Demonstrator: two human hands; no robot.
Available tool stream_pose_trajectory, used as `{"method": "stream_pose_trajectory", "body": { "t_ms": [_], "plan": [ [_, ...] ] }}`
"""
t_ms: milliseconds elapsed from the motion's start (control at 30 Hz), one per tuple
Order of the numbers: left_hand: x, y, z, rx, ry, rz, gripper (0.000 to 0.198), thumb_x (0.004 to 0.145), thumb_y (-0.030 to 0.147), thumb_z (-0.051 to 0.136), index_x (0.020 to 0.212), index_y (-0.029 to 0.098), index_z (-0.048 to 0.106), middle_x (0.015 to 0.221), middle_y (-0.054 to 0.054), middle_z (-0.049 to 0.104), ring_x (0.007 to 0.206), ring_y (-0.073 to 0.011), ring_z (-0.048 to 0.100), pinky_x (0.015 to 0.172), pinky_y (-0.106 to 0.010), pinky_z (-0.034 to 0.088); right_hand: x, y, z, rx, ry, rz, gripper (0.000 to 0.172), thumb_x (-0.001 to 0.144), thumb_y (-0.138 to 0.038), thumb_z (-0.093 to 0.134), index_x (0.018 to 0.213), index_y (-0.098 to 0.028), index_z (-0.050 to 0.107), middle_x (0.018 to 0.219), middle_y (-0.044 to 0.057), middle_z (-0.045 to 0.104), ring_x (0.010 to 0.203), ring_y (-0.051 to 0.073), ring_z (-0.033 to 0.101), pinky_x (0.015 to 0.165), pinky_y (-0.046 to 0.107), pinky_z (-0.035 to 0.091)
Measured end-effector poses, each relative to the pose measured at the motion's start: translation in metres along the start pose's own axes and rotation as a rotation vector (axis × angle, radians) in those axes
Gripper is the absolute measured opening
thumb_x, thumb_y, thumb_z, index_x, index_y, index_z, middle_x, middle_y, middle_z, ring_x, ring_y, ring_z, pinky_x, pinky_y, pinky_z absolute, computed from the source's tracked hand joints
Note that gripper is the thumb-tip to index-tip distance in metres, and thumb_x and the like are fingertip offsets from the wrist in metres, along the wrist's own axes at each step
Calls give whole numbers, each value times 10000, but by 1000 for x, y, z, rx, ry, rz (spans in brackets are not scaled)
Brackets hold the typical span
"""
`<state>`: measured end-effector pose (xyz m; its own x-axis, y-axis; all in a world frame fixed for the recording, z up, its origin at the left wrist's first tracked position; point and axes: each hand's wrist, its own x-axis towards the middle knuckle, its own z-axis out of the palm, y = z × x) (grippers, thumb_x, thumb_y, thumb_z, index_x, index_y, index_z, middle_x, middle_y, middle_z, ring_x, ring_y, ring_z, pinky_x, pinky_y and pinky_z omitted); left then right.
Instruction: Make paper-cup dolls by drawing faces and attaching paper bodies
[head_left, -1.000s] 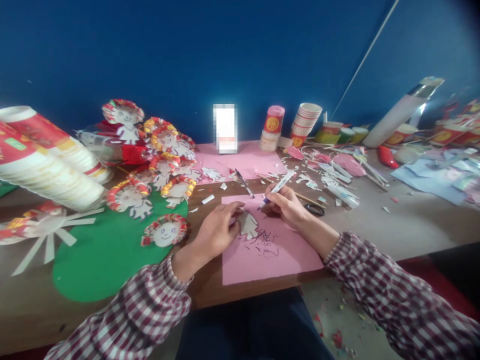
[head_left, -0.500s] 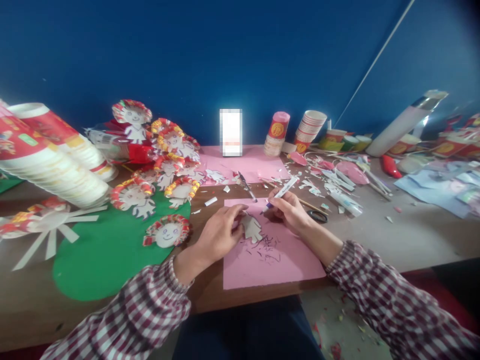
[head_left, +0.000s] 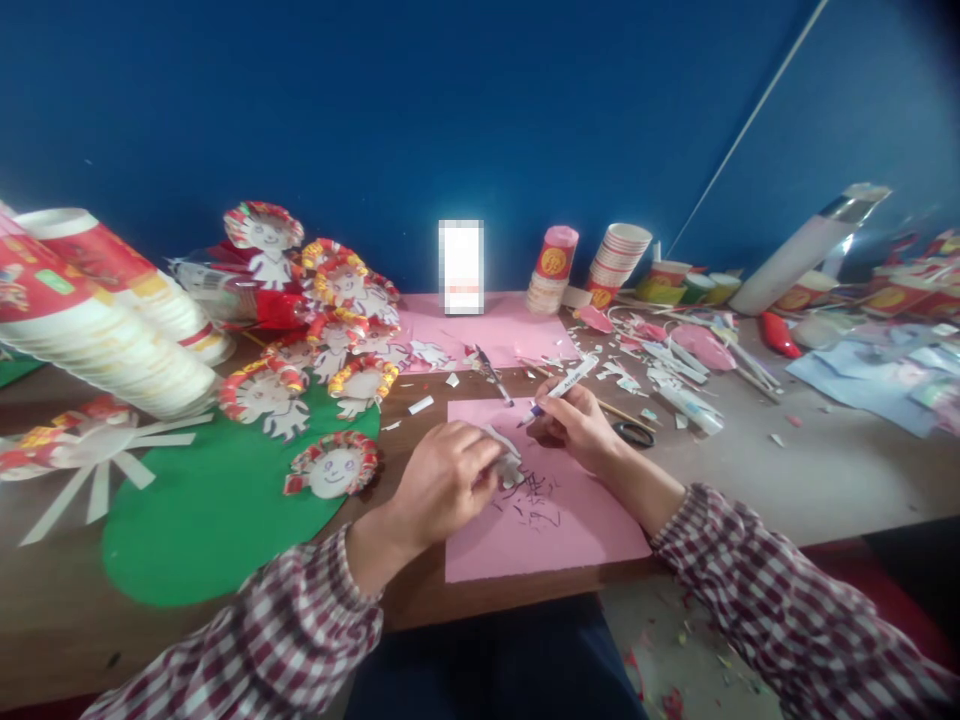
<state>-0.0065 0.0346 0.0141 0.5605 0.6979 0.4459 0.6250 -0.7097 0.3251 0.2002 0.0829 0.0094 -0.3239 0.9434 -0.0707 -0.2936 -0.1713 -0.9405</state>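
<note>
My left hand (head_left: pixel 454 475) is closed on a small white paper cutout (head_left: pixel 511 465), pinched between thumb and fingers and partly hidden by them. Below it lies a pink sheet (head_left: pixel 577 530) with dark marker strokes across its middle. My right hand (head_left: pixel 576 418) holds a white acrylic marker (head_left: pixel 574 375) like a pen, its blue tip end pointing down and left just above the sheet. The tip seems apart from the cutout. A dark pen (head_left: pixel 493 376) rests at the sheet's far edge.
Left, paper dolls with red and yellow rims (head_left: pixel 330 470) lie on and behind a green sheet (head_left: pixel 217 540). Stacked paper cups (head_left: pixel 120 340) lean beyond them. Black-handled scissors (head_left: pixel 634 433) and paper scraps (head_left: pixel 622 375) lie right. A bright phone-like screen (head_left: pixel 461 265) stands at the wall.
My left hand has turned and drawn slightly down toward me, tilting the cutout so that less of it shows. My right hand and the marker have barely moved.
</note>
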Motion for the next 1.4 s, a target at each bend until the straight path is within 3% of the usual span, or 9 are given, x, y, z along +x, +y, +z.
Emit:
{"method": "stream_pose_trajectory", "body": {
  "t_ms": [233, 400, 533, 633, 700, 800, 1100, 1300, 1400],
  "plan": [
    [-5, 16, 3, 110, -206, -11, 285, 907, 374, 508, 1094, 195, 629, 976, -82, 615, 928, -250, 568, 819, -429, 483, 0, 0, 1, -82, 71, -41, 147, 784, -269, 630, 739, -188, 515, 485, -96, 365, 400, 42, 272, 401, 171, 231],
    [-5, 16, 4, 119, -255, -24, 297, 914, 410, 490, 1065, 207, 644, 958, -82, 604, 918, -254, 564, 808, -433, 483, 1, -1, 2, -109, 69, -49, 156, 775, -277, 640, 732, -191, 517, 483, -92, 380, 404, 44, 264, 389, 171, 212],
    [-6, 12, 5, 92, -208, -20, 257, 932, 364, 469, 1022, 206, 651, 944, -71, 613, 917, -236, 567, 816, -409, 475, 1, -2, 2, -199, 93, -104, 148, 803, -304, 621, 754, -195, 534, 483, -92, 368, 405, 52, 289, 390, 178, 236],
    [-5, 5, 6, 71, -112, -89, 218, 927, 329, 486, 1001, 194, 640, 930, -64, 616, 899, -218, 569, 807, -384, 474, 0, -2, 0, -433, 158, -276, 134, 824, -330, 610, 842, -198, 591, 578, -41, 516, 464, 83, 420, 445, 214, 355],
    [-3, 0, 7, 111, -36, -197, 235, 909, 313, 511, 1075, 182, 612, 953, -73, 613, 907, -228, 562, 809, -395, 474, 0, -3, -2, -678, 196, -445, 156, 842, -322, 597, 935, -204, 641, 793, 37, 652, 670, 149, 584, 611, 284, 476],
    [-1, -5, 9, 195, 17, -328, 340, 876, 305, 551, 1184, 163, 562, 1038, -104, 596, 984, -271, 534, 847, -443, 463, -1, -4, -8, -960, 143, -570, 218, 894, -281, 530, 1053, -234, 672, 1056, 69, 682, 1004, 216, 613, 895, 365, 465],
    [0, -15, 15, 125, -3, -355, 250, 843, 245, 564, 1069, 190, 657, 1037, -93, 599, 1008, -266, 531, 904, -453, 444, 6, -4, -20, -1575, 47, -493, 579, 788, -274, 653, 1344, -189, 519, 1291, 118, 575, 1170, 298, 500, 1002, 396, 397],
    [5, -19, 13, -249, 108, -500, 95, 724, 204, 651, 805, 183, 695, 905, -72, 663, 919, -247, 570, 929, -443, 409, 8, -2, -17, -1734, -6, -454, 494, 851, -223, 598, 1337, -178, 524, 1238, 116, 613, 1127, 279, 500, 979, 371, 406],
    [6, -14, 7, -374, 146, -579, 85, 693, 237, 665, 753, 180, 686, 802, -59, 681, 780, -207, 602, 813, -368, 464, 5, -3, -15, -1743, -9, -422, 540, 799, -242, 674, 1319, -193, 538, 1220, 119, 620, 1135, 287, 499, 972, 375, 406]
  ]
}}
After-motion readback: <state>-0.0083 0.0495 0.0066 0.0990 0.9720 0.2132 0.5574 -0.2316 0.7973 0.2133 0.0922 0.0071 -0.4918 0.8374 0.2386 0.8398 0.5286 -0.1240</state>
